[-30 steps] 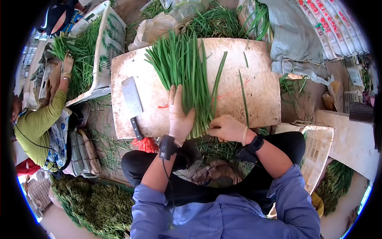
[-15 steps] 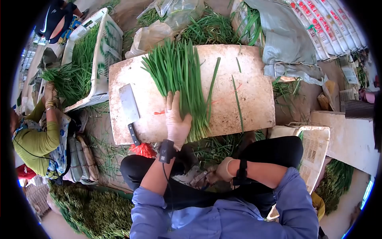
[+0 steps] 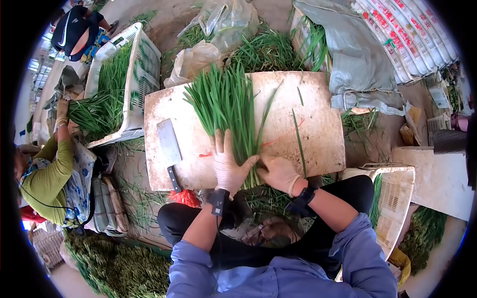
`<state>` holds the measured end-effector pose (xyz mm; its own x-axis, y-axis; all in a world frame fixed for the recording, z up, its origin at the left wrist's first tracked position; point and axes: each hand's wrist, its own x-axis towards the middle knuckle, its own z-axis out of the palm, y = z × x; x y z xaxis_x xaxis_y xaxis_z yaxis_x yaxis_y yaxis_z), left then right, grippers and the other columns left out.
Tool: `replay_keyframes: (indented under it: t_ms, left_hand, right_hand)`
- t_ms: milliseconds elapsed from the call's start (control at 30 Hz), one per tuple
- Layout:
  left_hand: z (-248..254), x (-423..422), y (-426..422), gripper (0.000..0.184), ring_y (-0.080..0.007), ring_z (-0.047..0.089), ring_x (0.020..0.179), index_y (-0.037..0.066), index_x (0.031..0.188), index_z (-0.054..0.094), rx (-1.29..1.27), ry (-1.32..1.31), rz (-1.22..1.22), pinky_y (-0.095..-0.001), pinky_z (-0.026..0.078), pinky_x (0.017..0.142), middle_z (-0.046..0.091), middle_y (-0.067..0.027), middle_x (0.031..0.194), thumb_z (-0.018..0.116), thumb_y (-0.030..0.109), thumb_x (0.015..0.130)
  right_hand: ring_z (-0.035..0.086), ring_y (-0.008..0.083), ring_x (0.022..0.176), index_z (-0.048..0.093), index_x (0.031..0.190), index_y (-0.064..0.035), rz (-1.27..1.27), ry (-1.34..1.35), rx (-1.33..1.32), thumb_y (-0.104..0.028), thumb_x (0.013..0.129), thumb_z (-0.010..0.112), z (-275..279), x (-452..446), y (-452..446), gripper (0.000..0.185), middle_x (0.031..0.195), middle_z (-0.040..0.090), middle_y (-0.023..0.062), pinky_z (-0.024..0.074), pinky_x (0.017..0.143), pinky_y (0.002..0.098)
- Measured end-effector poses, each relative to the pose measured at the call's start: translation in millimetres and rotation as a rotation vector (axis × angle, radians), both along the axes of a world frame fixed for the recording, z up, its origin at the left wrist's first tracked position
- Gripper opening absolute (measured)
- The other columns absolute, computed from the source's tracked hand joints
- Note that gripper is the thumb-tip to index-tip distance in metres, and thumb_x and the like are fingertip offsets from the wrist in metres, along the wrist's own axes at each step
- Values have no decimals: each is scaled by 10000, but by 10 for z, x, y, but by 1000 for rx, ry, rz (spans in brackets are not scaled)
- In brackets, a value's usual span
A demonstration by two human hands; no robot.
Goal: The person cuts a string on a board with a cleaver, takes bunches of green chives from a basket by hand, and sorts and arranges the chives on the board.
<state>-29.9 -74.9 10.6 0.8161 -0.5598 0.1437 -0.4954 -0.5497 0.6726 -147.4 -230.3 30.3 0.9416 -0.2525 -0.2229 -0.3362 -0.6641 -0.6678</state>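
A bunch of long green garlic chives lies on a worn pale board, leaf tips away from me and stem ends towards me. My left hand, in a thin glove, presses flat on the stems with fingers stretched and thumb apart. At the right side of the stem ends is my gloved right hand, its fingers bent together; whatever they pinch is hidden. A thin red tie passes across the board and under the bunch. Left of the bunch rests a cleaver with a black handle.
Red strings hang at the board's near edge. Loose chive leaves lie on the board's right. A co-worker at left handles chives by a white crate. Another crate stands right; plastic bags lie beyond the board.
My right hand has come up from my lap to the stem ends. My left hand stays on the bunch. The whole view has shifted slightly.
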Motion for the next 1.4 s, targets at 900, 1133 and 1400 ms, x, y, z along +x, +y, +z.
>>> replay_keyframes:
  t_ms: [900,1133,1400]
  left_hand:
    - [158,266,441,605,-311,547,1402,27,1562,517,-736,563,206,-429,419,1190,597,-198,1509,736,256,1047]
    - [235,170,836,494,-219,582,1270,111,1442,626,-877,735,667,-419,440,1079,665,-74,1359,748,348,1026]
    - [180,-215,771,721,-317,504,1386,133,1577,491,-549,1048,548,-516,444,1082,526,-101,1557,649,562,1019]
  right_hand:
    - [756,394,884,762,1088,-63,-149,-101,-75,-361,962,691,467,-303,-377,331,943,763,232,603,792,449]
    - [706,115,837,717,1189,28,-379,-336,427,-119,1056,665,1130,-984,-692,205,912,762,58,568,761,273]
    - [703,117,850,709,1235,14,-708,-524,430,-150,1100,609,2026,-2712,-1032,235,942,764,68,557,810,278]
